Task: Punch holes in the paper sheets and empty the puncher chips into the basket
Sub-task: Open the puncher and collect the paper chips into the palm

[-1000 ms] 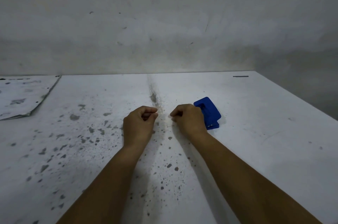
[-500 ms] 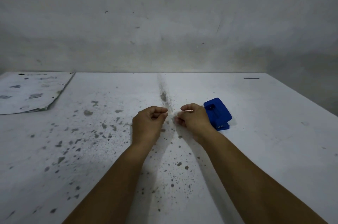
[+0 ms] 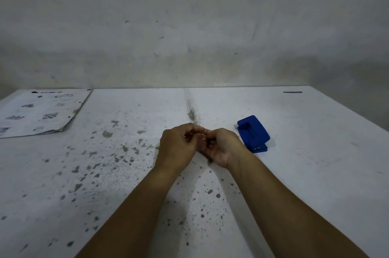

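Note:
My left hand (image 3: 179,146) and my right hand (image 3: 224,149) meet just above the middle of the white speckled table (image 3: 315,173). The left hand's fingers are curled, with their tips pinched together over the right hand. My right hand is turned palm up and cupped, fingers bent toward the left fingertips. A tiny white speck (image 3: 203,138) shows where the fingertips meet; I cannot tell what it is. The blue hole puncher (image 3: 253,133) lies flat on the table just right of my right hand, untouched. A stack of printed paper sheets (image 3: 40,112) lies at the far left.
A grey wall (image 3: 189,26) rises right behind the table's far edge. A short dark mark (image 3: 292,92) sits at the far right corner. The table's right edge runs diagonally past the puncher. No basket is in view.
My hands have lifted off the table and come together. The right hand has rolled palm up and away from the puncher. The view has shifted, showing more of the paper stack.

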